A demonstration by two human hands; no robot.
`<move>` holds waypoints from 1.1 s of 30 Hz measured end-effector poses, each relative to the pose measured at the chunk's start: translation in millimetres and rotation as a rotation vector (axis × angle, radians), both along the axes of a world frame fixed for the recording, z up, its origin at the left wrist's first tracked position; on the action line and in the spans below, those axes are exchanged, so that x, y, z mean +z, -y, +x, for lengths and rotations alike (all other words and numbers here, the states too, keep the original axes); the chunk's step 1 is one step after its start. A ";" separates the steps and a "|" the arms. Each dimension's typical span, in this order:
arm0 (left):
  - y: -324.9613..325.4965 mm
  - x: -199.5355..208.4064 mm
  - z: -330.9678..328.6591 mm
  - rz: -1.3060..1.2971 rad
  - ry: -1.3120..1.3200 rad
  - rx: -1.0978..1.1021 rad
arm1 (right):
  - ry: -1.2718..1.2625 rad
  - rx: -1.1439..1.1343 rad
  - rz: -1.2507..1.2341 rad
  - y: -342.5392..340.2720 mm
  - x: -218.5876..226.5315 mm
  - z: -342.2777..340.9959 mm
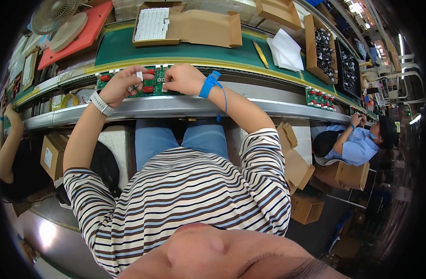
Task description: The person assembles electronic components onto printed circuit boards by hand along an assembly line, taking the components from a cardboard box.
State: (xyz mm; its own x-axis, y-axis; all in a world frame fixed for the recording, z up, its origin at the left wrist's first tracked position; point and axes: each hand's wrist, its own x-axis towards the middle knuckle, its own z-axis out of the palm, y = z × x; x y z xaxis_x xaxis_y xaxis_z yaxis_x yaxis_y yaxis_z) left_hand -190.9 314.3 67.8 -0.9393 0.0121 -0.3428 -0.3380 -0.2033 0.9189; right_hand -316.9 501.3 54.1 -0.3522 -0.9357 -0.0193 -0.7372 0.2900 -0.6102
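Note:
A green circuit board (pixel 158 87) with red and white components lies in front of me on the rail of the line. My left hand (pixel 121 86) is over its left part, thumb and fingers closed on a small white part (pixel 139 75). My right hand (pixel 184 79) is at the board's right part, its fingertips pinched together low over the components. Whatever those fingertips hold, if anything, is hidden. A blue strap (pixel 210 84) with a cord circles my right wrist, and a white watch band (pixel 101 103) my left.
Beyond the board, a cardboard box (pixel 182 28) of white parts sits on the green belt (pixel 115 46). A yellow cutter (pixel 260 54), white sheets (pixel 286 49) and a carton of dark parts (pixel 321 51) stand rightward. Another board (pixel 320 98) is down the rail; co-workers sit both sides.

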 end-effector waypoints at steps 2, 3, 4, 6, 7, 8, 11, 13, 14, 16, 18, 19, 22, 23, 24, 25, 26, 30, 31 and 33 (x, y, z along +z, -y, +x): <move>3.7 2.3 1.3 -0.012 0.016 0.001 | -0.156 -0.003 0.026 2.3 -4.3 2.5; 5.3 2.6 1.7 -0.024 0.030 -0.001 | -0.154 -0.003 0.027 2.8 -4.8 3.4; 6.4 2.7 2.6 -0.023 0.031 0.000 | -0.168 -0.006 0.032 3.5 -3.3 4.8; 8.3 2.3 4.1 -0.037 0.023 0.018 | -0.181 -0.008 0.040 4.2 -3.4 6.5; 8.9 2.7 4.3 -0.039 0.024 0.019 | -0.189 -0.006 0.027 4.2 -4.1 6.9; 9.6 3.1 4.1 -0.083 0.022 0.015 | -0.197 -0.004 0.014 4.2 -4.7 7.2; 16.1 1.9 2.8 -0.174 0.028 -0.009 | -0.201 -0.009 0.029 4.6 -4.8 7.1; 16.9 0.5 2.6 -0.222 0.037 -0.027 | -0.205 -0.011 0.027 3.5 -3.5 7.7; 15.4 -0.5 2.6 -0.366 -0.051 -0.016 | -0.210 -0.012 0.023 3.0 -3.3 8.2; 15.1 -2.2 2.8 -0.509 -0.138 -0.006 | -0.210 -0.010 0.017 3.7 -4.6 8.8; 17.3 -3.5 2.1 -0.647 -0.129 -0.060 | -0.212 -0.008 0.010 3.4 -3.6 10.0; 17.6 -3.7 1.9 -0.647 -0.127 -0.059 | -0.224 0.016 0.005 2.9 -1.3 11.8; 18.1 -3.3 1.3 -0.715 -0.127 -0.077 | -0.223 0.047 0.023 2.3 0.7 13.4; 17.9 -3.0 1.0 -0.758 -0.139 -0.093 | -0.210 0.053 0.045 2.2 1.4 13.5; 18.1 -3.0 0.8 -0.801 -0.151 -0.109 | -0.209 0.054 0.046 1.9 3.8 13.0; 18.8 -3.6 1.2 -0.801 -0.149 -0.105 | -0.136 0.022 0.040 2.0 7.8 12.7; 19.5 -4.5 1.7 -0.811 -0.146 -0.120 | -0.062 -0.011 0.034 2.0 10.8 12.4; 16.7 -1.4 3.5 -0.861 -0.186 -0.135 | 0.224 -0.081 -0.030 1.8 11.5 4.8; 17.4 -2.1 4.0 -0.862 -0.185 -0.133 | 0.224 -0.079 -0.031 2.0 9.8 3.0; 19.0 -4.7 4.8 -0.971 -0.229 -0.204 | 0.274 -0.070 -0.065 2.3 8.0 0.7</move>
State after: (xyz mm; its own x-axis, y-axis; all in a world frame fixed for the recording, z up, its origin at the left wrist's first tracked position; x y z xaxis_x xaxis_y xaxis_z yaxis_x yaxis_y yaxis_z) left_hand -186.1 295.3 63.1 -0.9947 -0.0086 -0.1022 -0.0784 0.7070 0.7029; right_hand -316.2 499.0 62.2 -0.4062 -0.9116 -0.0637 -0.5216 0.2885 -0.8030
